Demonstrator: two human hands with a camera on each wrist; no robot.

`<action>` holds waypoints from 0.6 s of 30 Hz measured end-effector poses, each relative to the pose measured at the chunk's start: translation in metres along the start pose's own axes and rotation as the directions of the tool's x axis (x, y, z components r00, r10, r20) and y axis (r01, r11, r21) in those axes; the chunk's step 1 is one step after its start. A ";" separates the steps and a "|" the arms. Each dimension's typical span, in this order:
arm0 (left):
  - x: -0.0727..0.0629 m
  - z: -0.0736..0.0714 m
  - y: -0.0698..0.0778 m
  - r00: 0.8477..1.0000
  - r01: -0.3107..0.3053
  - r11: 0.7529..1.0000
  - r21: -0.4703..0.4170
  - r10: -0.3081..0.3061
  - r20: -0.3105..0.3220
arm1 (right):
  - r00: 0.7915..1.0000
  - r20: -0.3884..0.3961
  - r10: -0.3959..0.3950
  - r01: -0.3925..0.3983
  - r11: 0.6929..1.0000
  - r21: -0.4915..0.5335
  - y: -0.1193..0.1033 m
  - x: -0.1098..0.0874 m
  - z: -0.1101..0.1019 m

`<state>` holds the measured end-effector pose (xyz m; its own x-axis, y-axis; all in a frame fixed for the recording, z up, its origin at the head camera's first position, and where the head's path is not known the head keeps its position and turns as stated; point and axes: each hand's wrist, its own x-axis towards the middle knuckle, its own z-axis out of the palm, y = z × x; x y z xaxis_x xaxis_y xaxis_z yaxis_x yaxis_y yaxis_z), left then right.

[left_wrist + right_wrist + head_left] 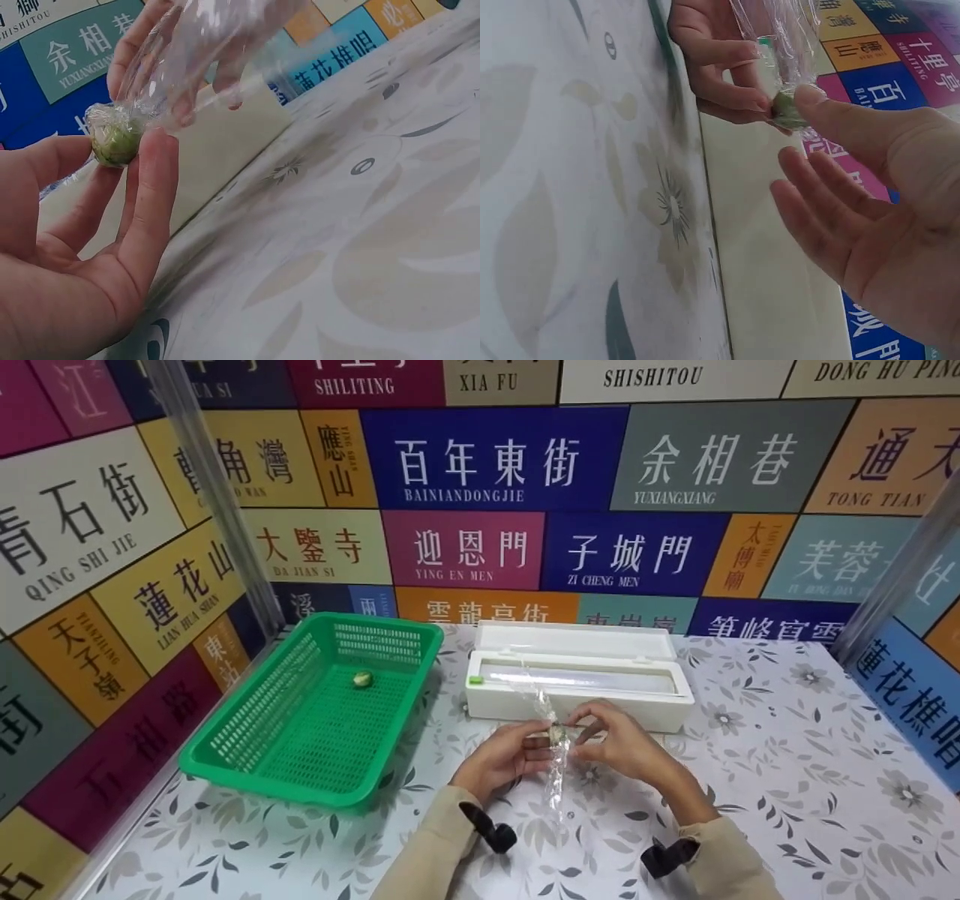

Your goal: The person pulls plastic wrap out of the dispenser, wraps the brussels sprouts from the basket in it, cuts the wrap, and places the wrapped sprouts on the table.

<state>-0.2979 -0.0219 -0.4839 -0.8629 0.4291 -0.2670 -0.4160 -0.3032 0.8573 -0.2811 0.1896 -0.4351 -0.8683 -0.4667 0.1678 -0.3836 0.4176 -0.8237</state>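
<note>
Film [556, 787], clear and crinkled, clung around a small green piece [116, 144] held above the table [825, 810], just on the near side of a white box [570, 709]. The left hand [510, 757] had the piece pinched between thumb and fingertips. The right hand [622, 742] was just to its right, thumb at the wrapped piece and some fingers spread; whether it gripped the film, I could not tell. The box's lid [577, 639] stood raised at the far side. To the left, a green basket [315, 750] held a similar piece [363, 680] towards its far end. Wrapping seemed the step in hand, with loose film trailing far and near. The next move probably called for a firm left pinch while the right fingers gathered and tucked those ends, without tearing the film.
</note>
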 end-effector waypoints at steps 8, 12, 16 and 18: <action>0.001 0.004 0.003 1.000 -0.003 0.999 -0.054 0.003 0.002 | 0.987 -0.046 -0.156 0.153 0.986 -0.057 0.002 0.002 0.006; 0.000 0.006 0.003 1.000 -0.002 0.999 -0.044 0.003 0.014 | 0.979 -0.044 -0.198 0.194 0.978 -0.073 0.003 0.002 0.008; -0.003 0.007 0.004 1.000 -0.007 0.999 -0.031 0.008 0.022 | 0.976 -0.042 -0.215 0.212 0.975 -0.069 0.004 0.002 0.010; -0.004 0.007 0.004 1.000 -0.012 1.000 -0.010 0.012 0.017 | 0.972 -0.043 -0.230 0.226 0.971 -0.077 0.005 0.002 0.011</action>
<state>-0.2940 -0.0186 -0.4765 -0.8628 0.4398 -0.2494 -0.4087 -0.3166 0.8560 -0.2812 0.1820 -0.4445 -0.7699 -0.5158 0.3757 -0.5927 0.3600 -0.7205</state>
